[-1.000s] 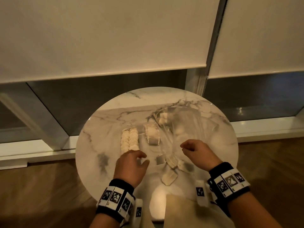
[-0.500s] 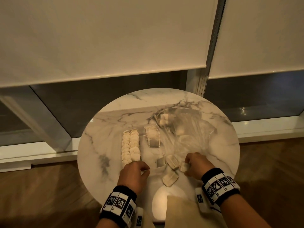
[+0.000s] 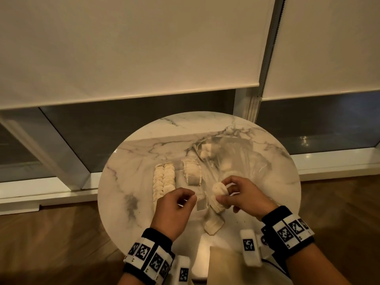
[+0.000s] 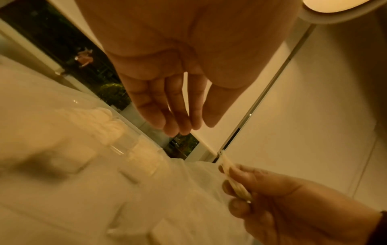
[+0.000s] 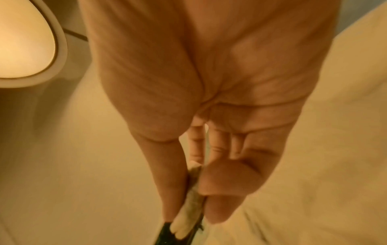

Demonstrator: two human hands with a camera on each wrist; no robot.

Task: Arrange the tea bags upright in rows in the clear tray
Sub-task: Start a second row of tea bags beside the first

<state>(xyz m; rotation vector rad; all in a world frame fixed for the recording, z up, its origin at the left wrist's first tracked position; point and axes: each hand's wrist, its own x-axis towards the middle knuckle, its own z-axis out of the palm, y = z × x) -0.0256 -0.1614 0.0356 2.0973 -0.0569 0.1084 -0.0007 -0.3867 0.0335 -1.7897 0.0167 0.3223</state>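
On the round marble table (image 3: 131,182) stands the clear tray (image 3: 179,175), with two full rows of upright tea bags (image 3: 164,179) on its left and a shorter row (image 3: 192,170) to their right. My right hand (image 3: 223,192) pinches one pale tea bag (image 3: 219,189) between thumb and fingers, lifted just right of the tray; the pinch also shows in the right wrist view on the tea bag (image 5: 191,205). My left hand (image 3: 185,199) hovers at the tray's near end, fingers relaxed (image 4: 178,116), holding nothing. Loose tea bags (image 3: 213,226) lie flat on the table below my hands.
A crumpled clear plastic bag (image 3: 236,161) with more tea bags lies behind my right hand. A glowing lamp (image 3: 203,256) sits at the table's near edge. Window frames and lowered blinds stand behind the table; wooden floor surrounds it.
My right hand dipped to the loose tea bags near the table's front, then rose with one pinched in it. My left hand stayed near the tray's near end.
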